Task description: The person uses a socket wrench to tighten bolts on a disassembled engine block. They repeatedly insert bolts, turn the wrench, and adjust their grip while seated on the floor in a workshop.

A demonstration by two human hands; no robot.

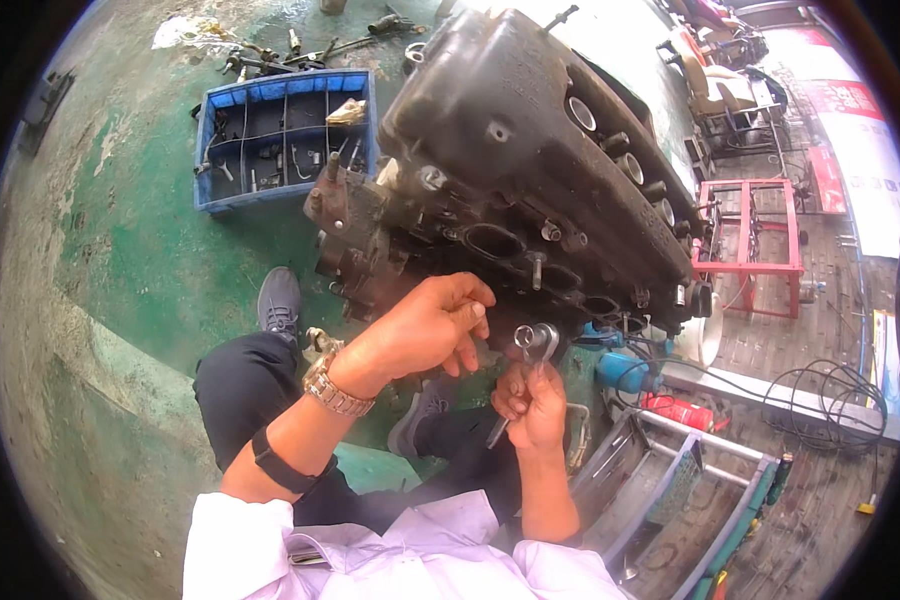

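Note:
A ratchet wrench [539, 345] with a socket on its head is in my right hand [536, 402]. The fingers wrap round its handle, whose end sticks out below the palm, and the socket points up near the engine's lower edge. My left hand [425, 325] is in front of the engine's near side, its fingers loosely bent and apart, and I see nothing held in it. A large dark engine [500, 130] rises before me, with oval ports, a stud [538, 270] and several round openings on its faces. Whether my left fingertips touch the engine is hard to tell.
A blue divided tray [202, 150] of small parts stands on the green floor at the left, with loose metal parts behind it. To the right are a red metal frame [748, 268], a coiled black cable [830, 400], a blue power tool [625, 372] and a grey metal frame [670, 480].

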